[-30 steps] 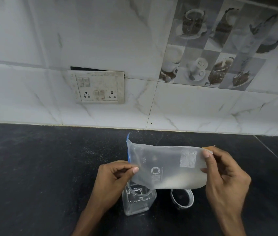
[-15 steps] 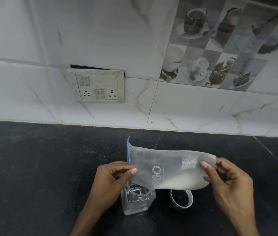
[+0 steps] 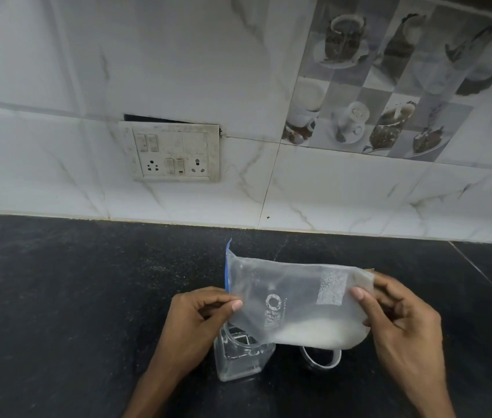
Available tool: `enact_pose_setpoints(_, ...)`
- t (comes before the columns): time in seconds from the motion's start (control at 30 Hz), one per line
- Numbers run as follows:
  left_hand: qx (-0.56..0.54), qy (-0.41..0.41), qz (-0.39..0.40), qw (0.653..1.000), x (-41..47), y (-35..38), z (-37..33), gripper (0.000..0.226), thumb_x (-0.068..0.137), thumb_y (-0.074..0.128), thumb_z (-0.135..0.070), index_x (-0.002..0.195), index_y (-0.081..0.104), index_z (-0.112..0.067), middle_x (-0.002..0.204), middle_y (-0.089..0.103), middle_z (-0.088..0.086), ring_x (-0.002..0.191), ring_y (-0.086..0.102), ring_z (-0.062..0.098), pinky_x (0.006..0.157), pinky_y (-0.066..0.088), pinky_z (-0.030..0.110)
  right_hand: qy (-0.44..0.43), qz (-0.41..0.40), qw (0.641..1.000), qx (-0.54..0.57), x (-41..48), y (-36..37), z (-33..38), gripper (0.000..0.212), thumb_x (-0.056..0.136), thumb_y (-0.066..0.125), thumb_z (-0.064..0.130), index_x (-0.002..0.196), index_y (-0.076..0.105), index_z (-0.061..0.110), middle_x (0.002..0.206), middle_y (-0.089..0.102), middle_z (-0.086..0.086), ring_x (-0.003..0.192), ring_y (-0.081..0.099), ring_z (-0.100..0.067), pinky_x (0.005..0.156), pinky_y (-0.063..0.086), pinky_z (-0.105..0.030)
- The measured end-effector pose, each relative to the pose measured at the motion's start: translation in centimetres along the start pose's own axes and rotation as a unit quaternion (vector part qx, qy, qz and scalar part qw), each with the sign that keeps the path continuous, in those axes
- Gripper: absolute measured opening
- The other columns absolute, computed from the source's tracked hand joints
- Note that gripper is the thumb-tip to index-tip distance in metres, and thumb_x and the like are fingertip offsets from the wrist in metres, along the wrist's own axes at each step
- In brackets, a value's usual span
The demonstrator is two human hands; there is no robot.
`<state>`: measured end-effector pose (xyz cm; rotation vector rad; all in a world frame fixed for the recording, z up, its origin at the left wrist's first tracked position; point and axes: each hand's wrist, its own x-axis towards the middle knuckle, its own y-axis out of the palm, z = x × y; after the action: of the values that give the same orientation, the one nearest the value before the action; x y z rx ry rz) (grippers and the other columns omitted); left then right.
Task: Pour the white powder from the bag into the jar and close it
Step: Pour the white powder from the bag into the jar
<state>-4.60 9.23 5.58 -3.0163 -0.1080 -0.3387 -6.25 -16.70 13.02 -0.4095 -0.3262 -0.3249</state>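
A clear zip bag (image 3: 293, 300) with a blue strip along its left edge is held sideways above the counter. White powder (image 3: 320, 334) lies along its lower right side. My left hand (image 3: 199, 321) pinches the bag's left end, just over the open mouth of a square clear jar (image 3: 240, 357) that stands on the dark counter. At the bag's right end, my right hand (image 3: 401, 324) grips it between thumb and fingers. The jar's lid (image 3: 323, 356) lies on the counter to the right of the jar, partly hidden under the bag.
The dark stone counter (image 3: 72, 312) runs back to a white tiled wall with a switch and socket plate (image 3: 175, 152). A thin seam (image 3: 480, 273) crosses the counter at the far right.
My right hand has lowered the bag's right end a little, so the bag lies flatter. The left hand stays at the jar's mouth.
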Motion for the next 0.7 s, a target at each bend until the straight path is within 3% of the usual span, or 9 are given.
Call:
enact_pose_setpoints(0.1,0.001,0.001,0.001,1.000,0.0,-0.1,0.2,0.016,0.081,0.075,-0.005,0.084,0.081,-0.019,0.083,0.079,-0.007,0.080,0.075,0.009,0.073,0.058,0.018,0.005,-0.038,0.999,-0.011,-0.1,0.1,-0.7,0.031,0.072,0.084,0.009,0.094,0.073,0.028,0.074,0.076,0.012,0.068,0.067,-0.010,0.064,0.050,-0.011)
enact_pose_setpoints(0.17,-0.001,-0.001,0.004,1.000,0.0,0.0,0.2,0.015,0.081,0.075,-0.004,0.085,0.081,-0.017,0.083,0.079,-0.007,0.079,0.075,0.009,0.072,0.057,0.018,0.006,-0.062,0.998,0.001,-0.2,0.2,-0.9,0.026,0.072,0.084,0.008,0.086,0.073,0.028,0.072,0.075,0.012,0.069,0.067,-0.014,0.065,0.051,-0.011)
enact_pose_setpoints(0.27,0.000,0.001,0.006,1.000,0.0,0.0,0.1,0.014,0.082,0.075,-0.004,0.085,0.081,-0.016,0.082,0.079,-0.007,0.079,0.075,0.010,0.072,0.058,0.019,0.003,-0.047,0.998,0.035,-0.2,0.2,-0.7,0.008,0.081,0.073,0.027,0.086,0.077,0.030,0.084,0.077,0.013,0.079,0.071,-0.006,0.069,0.053,-0.013)
enact_pose_setpoints(0.47,-0.008,-0.004,0.007,1.000,-0.1,0.0,0.2,0.013,0.081,0.075,-0.007,0.085,0.082,-0.017,0.084,0.079,-0.005,0.080,0.075,0.011,0.073,0.059,0.021,-0.016,-0.001,1.000,-0.003,-0.3,0.1,-0.7,0.023,0.097,0.053,0.027,0.087,0.071,0.038,0.085,0.071,0.014,0.074,0.065,-0.005,0.058,0.056,-0.017)
enact_pose_setpoints(0.6,-0.009,0.001,0.005,1.000,-0.1,0.0,0.3,0.015,0.081,0.075,-0.005,0.085,0.082,-0.017,0.083,0.079,-0.007,0.080,0.075,0.009,0.073,0.057,0.018,-0.002,0.017,1.000,0.007,-0.5,-0.4,-1.0,0.011,0.079,0.072,0.029,0.088,0.077,0.031,0.088,0.077,0.014,0.080,0.073,-0.001,0.073,0.056,-0.011)
enact_pose_setpoints(0.7,-0.014,-0.001,0.001,1.000,-0.1,0.0,0.2,0.015,0.081,0.075,-0.003,0.084,0.081,-0.016,0.082,0.079,-0.005,0.079,0.075,0.009,0.072,0.058,0.018,-0.013,-0.001,1.000,0.014,-0.6,-0.6,-1.8,0.030,0.070,0.081,0.014,0.098,0.076,0.023,0.095,0.078,0.011,0.085,0.075,-0.005,0.078,0.057,-0.013)
